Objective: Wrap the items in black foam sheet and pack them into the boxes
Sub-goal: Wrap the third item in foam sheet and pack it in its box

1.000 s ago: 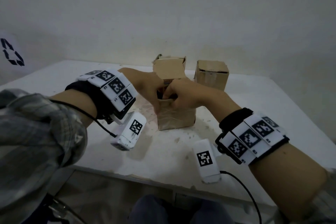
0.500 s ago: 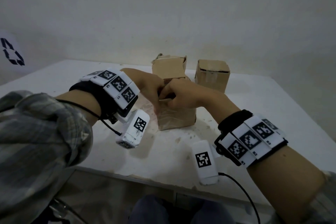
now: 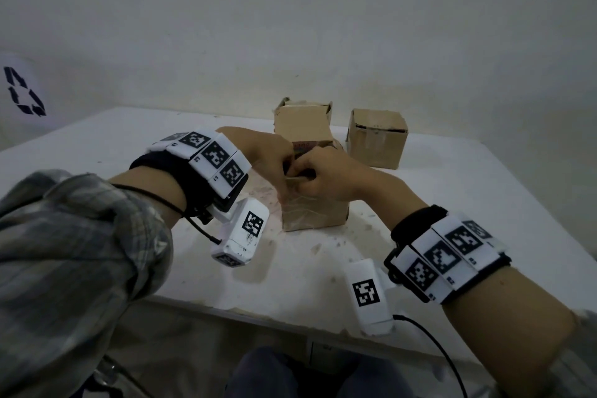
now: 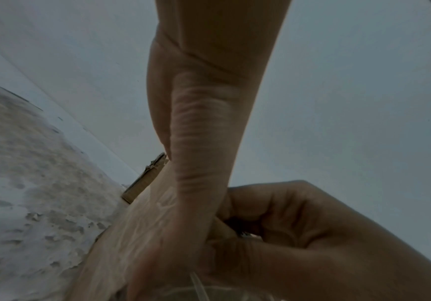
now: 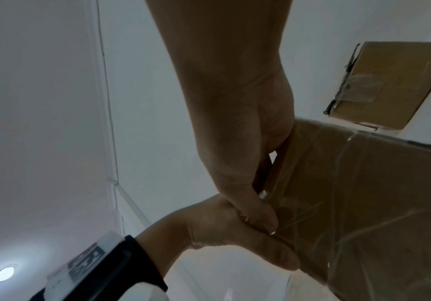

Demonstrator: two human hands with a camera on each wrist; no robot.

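Observation:
A taped cardboard box (image 3: pixel 315 212) stands in the middle of the white table (image 3: pixel 97 152), its far flap (image 3: pixel 302 123) raised. My left hand (image 3: pixel 274 160) and right hand (image 3: pixel 323 174) meet at its near top rim. Both have their fingers curled over that edge and grip it. In the right wrist view the right hand (image 5: pixel 240 132) hooks over the rim of the box (image 5: pixel 363 203), while the left hand (image 5: pixel 222 230) has its thumb on the box's taped face. What lies inside is mostly hidden; only something dark and a coloured strip (image 3: pixel 305 148) show behind the hands.
A second cardboard box (image 3: pixel 376 140) sits shut at the back right, close behind the first. The table's surface is scuffed around the boxes. A wall stands right behind the table, and the near table edge (image 3: pixel 258 313) lies below my wrists.
Both hands stay at the near rim of the box. They have drawn slightly closer together, and the dark gap between them has narrowed.

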